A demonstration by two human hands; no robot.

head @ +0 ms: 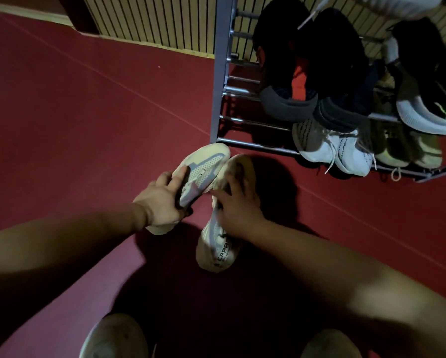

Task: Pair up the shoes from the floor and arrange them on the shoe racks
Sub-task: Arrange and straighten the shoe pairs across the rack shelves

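Two matching cream sneakers with grey side panels are held above the red floor, just in front of the shoe rack (218,73). My left hand (162,200) grips the left sneaker (203,164), whose toe points up toward the rack's bottom rail. My right hand (238,205) grips the right sneaker (218,251) around its middle, its heel hanging down with black lettering showing. The two toes touch each other.
The grey metal rack holds dark sneakers (302,81) on an upper shelf, a white pair (333,148) and an olive pair (405,148) below, and a black and white shoe (428,109) at right. A slatted wall (152,19) stands behind. My own shoes (116,337) show at the bottom.
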